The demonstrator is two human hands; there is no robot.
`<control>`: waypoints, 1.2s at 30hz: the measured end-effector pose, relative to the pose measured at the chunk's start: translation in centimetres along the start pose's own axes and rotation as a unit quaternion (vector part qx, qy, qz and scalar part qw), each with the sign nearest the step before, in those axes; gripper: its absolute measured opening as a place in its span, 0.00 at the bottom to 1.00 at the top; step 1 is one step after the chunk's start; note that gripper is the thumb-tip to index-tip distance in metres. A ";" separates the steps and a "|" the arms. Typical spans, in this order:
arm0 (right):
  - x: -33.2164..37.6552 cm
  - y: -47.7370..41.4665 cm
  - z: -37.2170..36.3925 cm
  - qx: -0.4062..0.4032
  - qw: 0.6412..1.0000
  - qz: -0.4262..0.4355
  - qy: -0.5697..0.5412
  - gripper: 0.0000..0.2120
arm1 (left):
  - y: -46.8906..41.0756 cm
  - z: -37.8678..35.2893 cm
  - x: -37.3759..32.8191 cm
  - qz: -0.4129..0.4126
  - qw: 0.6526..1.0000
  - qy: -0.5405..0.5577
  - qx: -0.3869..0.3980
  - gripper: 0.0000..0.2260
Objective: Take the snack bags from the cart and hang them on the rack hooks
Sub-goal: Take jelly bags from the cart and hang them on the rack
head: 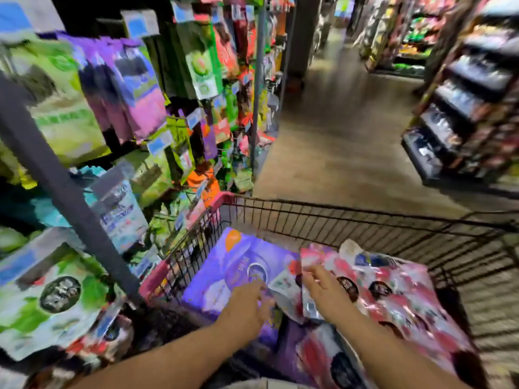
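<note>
Hands both down in the cart (337,213): left hand (248,303) rests on the purple bag (224,265), too blurry to say if it's gripping. Right hand (323,290) lies flat, fingers spread, over the pink bags (398,287). Purple bag runs toward 12 o'clock, nearest the left hand. Rack (257,94) is off at 10 o'clock.

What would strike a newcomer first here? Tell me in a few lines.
The black wire shopping cart at bottom centre, heaped with a glossy purple snack bag on its left and pink-and-white snack bags on its right. The left hand reaches over the purple bag, the right hand over the pink ones. A rack crowded with hanging green and purple bags fills the left.
</note>
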State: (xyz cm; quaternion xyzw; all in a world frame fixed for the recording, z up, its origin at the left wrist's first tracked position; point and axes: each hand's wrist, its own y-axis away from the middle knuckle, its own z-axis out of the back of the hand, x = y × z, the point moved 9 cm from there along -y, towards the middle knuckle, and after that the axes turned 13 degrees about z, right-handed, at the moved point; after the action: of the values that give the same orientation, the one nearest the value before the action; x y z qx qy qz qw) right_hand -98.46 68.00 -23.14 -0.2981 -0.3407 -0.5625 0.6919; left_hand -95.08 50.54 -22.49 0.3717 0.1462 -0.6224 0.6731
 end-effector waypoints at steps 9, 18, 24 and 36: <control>-10.8 8.3 4.1 -0.036 0.980 -0.182 0.066 0.15 | -0.9 -6.4 1.2 -0.015 0.995 -0.070 0.066 0.10; -14.3 10.1 11.9 -0.128 0.934 -0.256 0.213 0.23 | -0.6 -5.4 0.3 -0.063 0.997 -0.027 0.027 0.14; -18.6 14.9 14.4 -0.128 0.884 -0.415 0.175 0.37 | -0.8 -5.6 0.9 -0.060 0.998 -0.008 0.032 0.15; -19.3 13.6 13.2 -0.039 0.893 -0.406 0.188 0.31 | -0.9 -5.8 0.9 -0.066 0.997 -0.026 0.029 0.04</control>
State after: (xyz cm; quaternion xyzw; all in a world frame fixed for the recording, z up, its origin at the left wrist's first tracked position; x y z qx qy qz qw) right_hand -89.53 92.15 -31.30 -0.0488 -0.2732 -0.8529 0.4422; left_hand -94.20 53.87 -27.31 0.3644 0.1346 -0.6790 0.6230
